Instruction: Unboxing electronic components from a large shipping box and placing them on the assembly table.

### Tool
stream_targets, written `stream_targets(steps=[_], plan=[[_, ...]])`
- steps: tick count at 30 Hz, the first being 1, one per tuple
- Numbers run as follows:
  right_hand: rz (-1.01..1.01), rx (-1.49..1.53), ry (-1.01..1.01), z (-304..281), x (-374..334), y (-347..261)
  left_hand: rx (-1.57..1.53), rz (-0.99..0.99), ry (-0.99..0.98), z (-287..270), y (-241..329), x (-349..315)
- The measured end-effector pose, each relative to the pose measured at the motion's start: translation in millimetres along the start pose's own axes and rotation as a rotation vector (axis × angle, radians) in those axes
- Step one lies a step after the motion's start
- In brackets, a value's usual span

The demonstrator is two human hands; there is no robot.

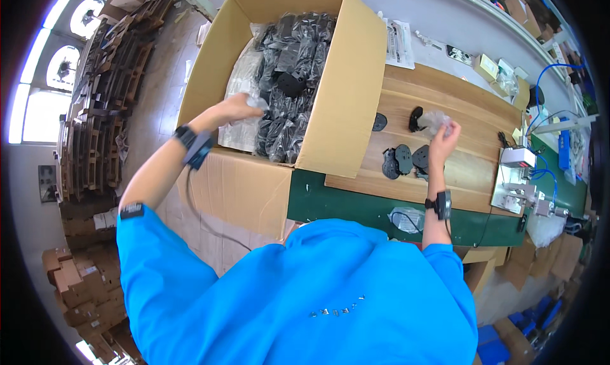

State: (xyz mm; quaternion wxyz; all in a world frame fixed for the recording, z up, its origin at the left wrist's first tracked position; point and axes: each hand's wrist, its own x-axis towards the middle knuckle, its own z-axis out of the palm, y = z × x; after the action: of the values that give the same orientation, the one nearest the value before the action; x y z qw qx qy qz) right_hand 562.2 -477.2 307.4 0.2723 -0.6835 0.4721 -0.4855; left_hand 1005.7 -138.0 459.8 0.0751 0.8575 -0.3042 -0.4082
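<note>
Head view. A green counter (343, 199) is crossed at centre right of the frame by a wooden board (473, 155), on which flat black parts (403, 159) are laid out. At the board's upper middle, a clear plastic bag (434, 119) is grasped by the fingers of the right hand (445, 140); a small black piece (416, 119) is seen at the bag's left end, though whether it is enclosed cannot be told. The left hand (240, 107) is held over an open carton (352, 91) at upper centre; clear film is seen at its fingertips, but whether it is gripped cannot be told. The carton is filled with black parts in clear wrapping (305, 47).

A metal fixture (515, 190) is mounted at the board's right end, near blue tubing (541, 82). Wooden pallets (101, 110) are stacked at upper left, with cardboard boxes (82, 289) piled at lower left. Pale floor (166, 85) is seen between pallets and carton.
</note>
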Motion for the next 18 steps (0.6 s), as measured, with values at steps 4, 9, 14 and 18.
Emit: stream_targets(steps=[4,9,14,18], plan=[[0.164,0.222,0.103,-64,-35,-44,0.206,-0.181,-0.272,38,-23,66],[0.261,0.224,0.101,-133,-97,-66,0.001,-0.221,-0.36,72,-40,81],[0.358,0.247,0.098,-149,-135,-70,-0.012,-0.22,-0.393,86,-47,86],[0.366,0.286,0.071,-129,-149,-85,-0.065,-0.121,-0.212,106,-65,96]])
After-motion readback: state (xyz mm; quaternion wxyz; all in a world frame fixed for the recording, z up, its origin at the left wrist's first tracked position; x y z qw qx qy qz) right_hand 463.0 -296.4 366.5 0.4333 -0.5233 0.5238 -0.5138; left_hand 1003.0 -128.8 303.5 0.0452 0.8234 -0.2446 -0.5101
